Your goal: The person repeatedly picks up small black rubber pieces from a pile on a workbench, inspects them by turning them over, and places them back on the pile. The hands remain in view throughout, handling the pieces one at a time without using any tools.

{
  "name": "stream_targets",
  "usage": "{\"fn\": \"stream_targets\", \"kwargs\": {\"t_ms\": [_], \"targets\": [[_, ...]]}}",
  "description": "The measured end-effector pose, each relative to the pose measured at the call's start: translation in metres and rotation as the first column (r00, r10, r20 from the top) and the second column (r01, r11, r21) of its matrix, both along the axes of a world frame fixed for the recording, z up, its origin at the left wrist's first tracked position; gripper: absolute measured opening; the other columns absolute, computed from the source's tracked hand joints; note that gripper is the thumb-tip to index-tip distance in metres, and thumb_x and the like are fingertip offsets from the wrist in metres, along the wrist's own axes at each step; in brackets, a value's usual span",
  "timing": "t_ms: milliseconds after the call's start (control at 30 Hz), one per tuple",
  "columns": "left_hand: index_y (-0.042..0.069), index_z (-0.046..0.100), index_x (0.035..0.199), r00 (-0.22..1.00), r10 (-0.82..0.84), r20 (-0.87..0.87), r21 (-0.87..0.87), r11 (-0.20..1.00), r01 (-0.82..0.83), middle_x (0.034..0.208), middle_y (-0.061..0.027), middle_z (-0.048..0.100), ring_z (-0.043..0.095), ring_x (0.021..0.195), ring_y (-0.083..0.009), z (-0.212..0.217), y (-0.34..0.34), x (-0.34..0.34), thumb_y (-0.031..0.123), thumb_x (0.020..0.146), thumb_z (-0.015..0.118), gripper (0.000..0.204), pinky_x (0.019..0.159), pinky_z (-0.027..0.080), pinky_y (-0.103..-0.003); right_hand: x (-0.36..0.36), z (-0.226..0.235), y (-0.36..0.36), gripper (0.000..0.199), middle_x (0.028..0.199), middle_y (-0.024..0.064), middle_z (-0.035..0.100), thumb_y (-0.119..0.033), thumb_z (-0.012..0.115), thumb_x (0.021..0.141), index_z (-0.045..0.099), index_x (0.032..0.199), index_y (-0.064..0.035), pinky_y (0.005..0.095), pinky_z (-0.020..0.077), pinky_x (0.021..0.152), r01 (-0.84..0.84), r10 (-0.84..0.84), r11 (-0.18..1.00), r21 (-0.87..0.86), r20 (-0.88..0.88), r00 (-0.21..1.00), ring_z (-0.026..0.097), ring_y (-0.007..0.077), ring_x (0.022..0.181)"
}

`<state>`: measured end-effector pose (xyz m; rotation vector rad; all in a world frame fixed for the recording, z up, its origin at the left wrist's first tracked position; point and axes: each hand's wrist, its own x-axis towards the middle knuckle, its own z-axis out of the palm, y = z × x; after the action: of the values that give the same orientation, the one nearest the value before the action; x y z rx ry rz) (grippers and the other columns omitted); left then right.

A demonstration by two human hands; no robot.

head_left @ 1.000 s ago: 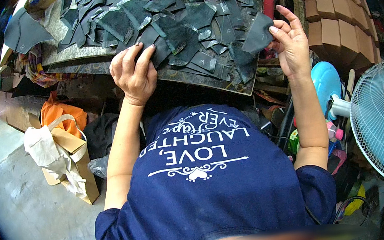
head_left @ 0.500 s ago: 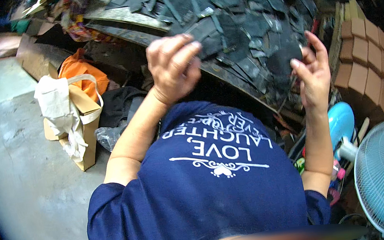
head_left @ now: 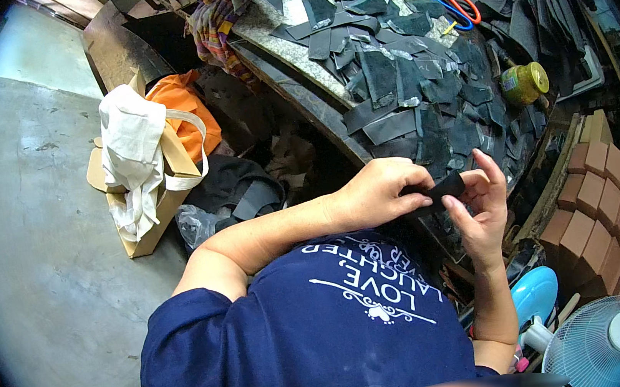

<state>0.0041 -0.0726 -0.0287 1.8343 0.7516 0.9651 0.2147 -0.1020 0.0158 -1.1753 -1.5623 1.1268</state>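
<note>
A small black strip (head_left: 445,190), leather-like, is stretched between my two hands in front of my chest, near the table edge. My left hand (head_left: 383,194) pinches one end of it between thumb and fingers. The other end is pinched by my right hand (head_left: 483,207), whose index finger is raised. Just beyond my hands, many dark cut pieces (head_left: 381,76) lie in overlapping heaps on the worktable (head_left: 303,59).
Scissors (head_left: 458,9) with red and blue handles lie among the pieces. A yellow-lidded jar (head_left: 525,83) stands at the right, near stacked brown blocks (head_left: 594,209). A fan (head_left: 599,343) is lower right. At left, a cardboard box (head_left: 145,221) holds white cloth (head_left: 129,123).
My left hand has moved right and taken hold of the black piece, which only my right hand held before. My right hand has come lower and left in view. The view has shifted.
</note>
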Motion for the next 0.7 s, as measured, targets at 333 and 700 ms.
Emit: {"fn": "stream_targets", "kwargs": {"t_ms": [333, 700], "targets": [[0.002, 0.067, 0.096, 0.999, 0.018, -0.042, -0.051, 0.999, -0.020, 0.084, -0.0148, 0.065, 0.065, 0.079, -0.0309, -0.003, 0.002, -0.007, 0.018, 0.086, 0.074, 0.021, 0.071, 0.051, -0.038, -0.006, -0.004, 0.005, 0.073, 0.103, 0.0083, 0.064, 0.009, 0.071, 0.083, 0.039, 0.147, -0.0044, 0.0275, 0.0517, 0.084, 0.015, -0.021, 0.991, 0.130, 0.050, 0.998, 0.063, 0.0134, 0.090], [0.001, 0.065, 0.094, 0.998, 0.029, -0.064, 0.028, 0.999, -0.027, 0.082, -0.0153, 0.063, 0.064, 0.077, -0.0320, 0.000, 0.008, -0.008, 0.017, 0.085, 0.072, 0.020, 0.069, 0.051, -0.039, -0.003, -0.002, 0.014, 0.089, 0.095, 0.0066, 0.065, 0.015, 0.067, 0.080, 0.025, 0.156, -0.0079, 0.0265, 0.0512, 0.082, -0.043, 0.013, 0.984, 0.171, 0.173, 0.985, 0.063, 0.0120, 0.089]]}}
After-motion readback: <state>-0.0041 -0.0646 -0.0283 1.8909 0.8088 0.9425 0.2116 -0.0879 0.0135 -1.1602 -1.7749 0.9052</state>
